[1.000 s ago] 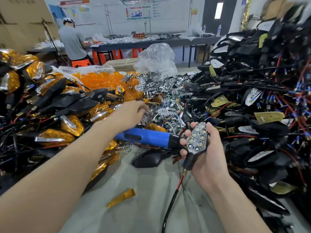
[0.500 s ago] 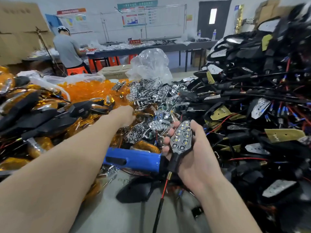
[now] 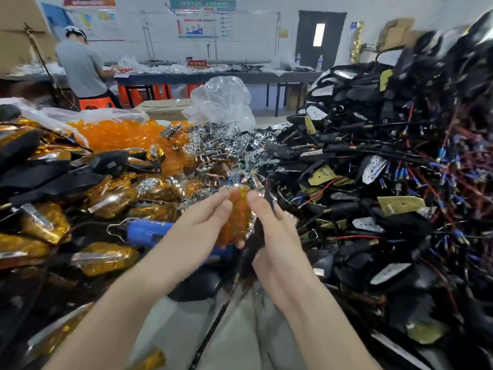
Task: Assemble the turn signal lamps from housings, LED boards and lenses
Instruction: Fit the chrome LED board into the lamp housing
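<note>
1. Amber lens [image 3: 236,220] is sitting between both hands above the near middle of the grey surface [image 3: 176,332], lying against a black housing [image 3: 253,247]; motion blur is hiding whether it is seated.
2. The left hand [image 3: 202,225] is pinching the lens, fingertips at its top edge and thumb under its lower end.
3. The right hand [image 3: 274,236] is curling round the housing, its thumb tip touching the top of the lens.
4. A black lead [image 3: 213,327] is hanging from the housing down over the surface.
5. A blue power screwdriver [image 3: 145,231] is lying just left of the left hand.
6. Finished amber lamps [image 3: 106,198] are piling up on the left, chrome reflectors [image 3: 234,148] behind the hands, and wired housings [image 3: 373,182] on the right.
</note>
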Tool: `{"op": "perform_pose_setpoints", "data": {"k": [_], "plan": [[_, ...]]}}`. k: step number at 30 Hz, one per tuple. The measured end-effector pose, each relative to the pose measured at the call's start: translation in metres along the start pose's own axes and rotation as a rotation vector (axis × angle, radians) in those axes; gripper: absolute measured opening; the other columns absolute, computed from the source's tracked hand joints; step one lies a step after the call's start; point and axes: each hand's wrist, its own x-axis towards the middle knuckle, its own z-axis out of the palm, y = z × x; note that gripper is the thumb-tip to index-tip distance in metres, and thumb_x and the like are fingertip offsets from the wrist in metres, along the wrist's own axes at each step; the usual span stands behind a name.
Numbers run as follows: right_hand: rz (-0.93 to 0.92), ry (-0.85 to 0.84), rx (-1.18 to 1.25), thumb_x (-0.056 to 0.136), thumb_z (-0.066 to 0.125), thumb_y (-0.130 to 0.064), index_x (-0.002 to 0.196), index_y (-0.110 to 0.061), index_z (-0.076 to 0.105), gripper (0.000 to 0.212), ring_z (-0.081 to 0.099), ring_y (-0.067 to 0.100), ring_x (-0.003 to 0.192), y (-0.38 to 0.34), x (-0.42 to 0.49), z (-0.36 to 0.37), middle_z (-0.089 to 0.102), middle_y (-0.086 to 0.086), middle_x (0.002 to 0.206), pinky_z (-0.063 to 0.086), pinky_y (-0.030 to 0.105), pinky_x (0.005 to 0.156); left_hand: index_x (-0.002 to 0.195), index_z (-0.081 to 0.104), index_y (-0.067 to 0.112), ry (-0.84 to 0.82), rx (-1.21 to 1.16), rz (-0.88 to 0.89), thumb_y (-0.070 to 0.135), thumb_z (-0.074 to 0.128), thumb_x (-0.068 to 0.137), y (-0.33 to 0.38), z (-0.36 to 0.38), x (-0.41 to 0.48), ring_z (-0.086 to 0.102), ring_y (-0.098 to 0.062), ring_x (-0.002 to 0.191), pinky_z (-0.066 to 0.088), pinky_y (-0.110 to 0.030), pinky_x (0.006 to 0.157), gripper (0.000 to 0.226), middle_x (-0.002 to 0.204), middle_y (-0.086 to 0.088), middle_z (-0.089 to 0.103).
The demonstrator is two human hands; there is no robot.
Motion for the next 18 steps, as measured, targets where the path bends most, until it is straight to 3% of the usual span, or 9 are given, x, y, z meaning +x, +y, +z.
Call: {"op": "perform_pose_setpoints", "data": {"k": [2, 4, 7, 10, 13, 15, 18], "plan": [[-0.002, 0.04, -0.048, 0.094, 0.069, -0.02, 0.12, -0.003, 0.066, 0.031, 0.063, 0.021, 0.082, 0.005, -0.008, 0.0, 0.068, 0.011, 0.099, 0.051, 0.029, 0.061, 0.124, 0.06, 0.034, 0.103, 0.304, 0.08, 0.02, 0.049, 0.102, -0.006, 0.007, -0.016, 0.062, 0.008, 0.094, 0.042, -0.005, 0.084, 0.028, 0.104, 0.015, 0.067], [-0.034, 0.068, -0.071, 0.095, 0.068, -0.016, 0.115, -0.005, 0.067, 0.023, 0.064, 0.024, 0.09, 0.009, -0.014, -0.001, 0.068, 0.011, 0.099, 0.053, 0.039, 0.079, 0.133, 0.055, 0.033, 0.144, 0.463, 0.154, 0.017, 0.05, 0.101, -0.007, 0.01, -0.03, 0.056, 0.003, 0.11, 0.04, -0.014, 0.096, 0.036, 0.117, 0.012, 0.06], [-0.049, 0.053, -0.093, 0.085, 0.074, -0.021, 0.098, -0.019, 0.072, 0.013, 0.065, 0.028, 0.091, 0.011, -0.02, -0.001, 0.069, 0.012, 0.095, 0.052, 0.048, 0.09, 0.131, 0.056, 0.041, 0.068, 0.338, 0.132, 0.021, 0.054, 0.099, -0.006, 0.01, -0.048, 0.057, 0.008, 0.113, 0.046, -0.021, 0.096, 0.038, 0.116, 0.025, 0.066], [-0.013, -0.014, -0.074, 0.079, 0.072, -0.03, 0.084, -0.029, 0.077, 0.007, 0.07, 0.024, 0.083, 0.008, -0.022, -0.002, 0.072, 0.008, 0.088, 0.057, 0.04, 0.08, 0.125, 0.052, 0.058, -0.018, 0.205, 0.057, 0.041, 0.063, 0.087, -0.003, 0.002, -0.056, 0.053, 0.017, 0.113, 0.043, -0.008, 0.091, 0.043, 0.111, 0.041, 0.061], [-0.02, -0.056, -0.101, 0.077, 0.076, -0.042, 0.087, -0.027, 0.078, 0.019, 0.072, 0.023, 0.087, 0.008, -0.021, -0.004, 0.074, 0.008, 0.092, 0.059, 0.041, 0.085, 0.119, 0.045, 0.07, -0.023, 0.232, 0.043, 0.039, 0.066, 0.087, -0.003, 0.001, -0.059, 0.048, 0.027, 0.109, 0.039, 0.003, 0.083, 0.05, 0.106, 0.052, 0.054], [-0.035, -0.06, -0.083, 0.076, 0.076, -0.047, 0.086, -0.027, 0.08, 0.022, 0.072, 0.02, 0.082, 0.007, -0.018, -0.002, 0.074, 0.006, 0.09, 0.061, 0.037, 0.077, 0.126, 0.045, 0.062, 0.036, 0.14, 0.082, 0.036, 0.066, 0.089, -0.006, -0.002, -0.058, 0.055, 0.016, 0.112, 0.043, -0.004, 0.09, 0.05, 0.114, 0.038, 0.062], [-0.089, -0.027, 0.011, 0.083, 0.07, -0.052, 0.078, -0.027, 0.082, 0.028, 0.068, 0.015, 0.069, 0.004, -0.013, -0.001, 0.066, -0.001, 0.073, 0.059, 0.028, 0.065, 0.128, 0.058, 0.041, 0.086, -0.089, 0.101, 0.041, 0.068, 0.09, -0.011, -0.009, -0.055, 0.064, -0.009, 0.115, 0.052, -0.03, 0.098, 0.039, 0.122, 0.013, 0.068]]}}
